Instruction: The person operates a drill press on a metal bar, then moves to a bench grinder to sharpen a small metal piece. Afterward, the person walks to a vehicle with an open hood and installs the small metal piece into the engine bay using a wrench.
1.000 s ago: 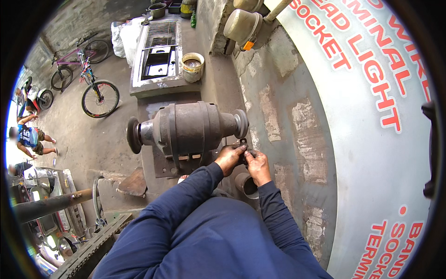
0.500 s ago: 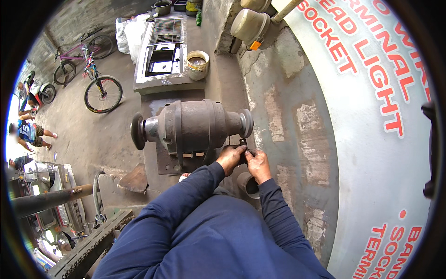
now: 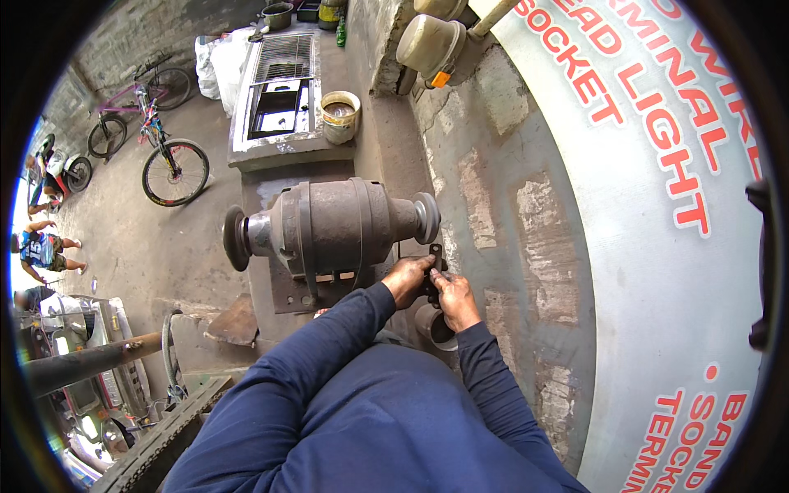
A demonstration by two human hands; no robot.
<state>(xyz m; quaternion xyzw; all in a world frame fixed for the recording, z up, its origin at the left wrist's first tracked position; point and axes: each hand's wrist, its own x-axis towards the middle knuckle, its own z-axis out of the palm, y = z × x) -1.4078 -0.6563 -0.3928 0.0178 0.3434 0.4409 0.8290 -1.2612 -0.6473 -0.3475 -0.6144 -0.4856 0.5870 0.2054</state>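
Observation:
A large brown bench grinder stands in front of me, with a grey wheel on its right end and a dark wheel on its left. Just below the right wheel, a dark metal bracket with holes at its upper end is between my hands. My left hand is closed on its left side. My right hand grips it from the right, thumb on its face. The bracket's top is close to the wheel; whether they touch I cannot tell. Fingers hide part of its lower end.
Under my right hand is a round metal can. A wall and a large printed banner line the right side. Beyond the grinder are a paint bucket and a concrete slab with a grate. Bicycles and a person are at left.
The view has shifted slightly, so the grinder sits a little further left. More of the bracket shows between my hands, and my right hand is slightly lower along it.

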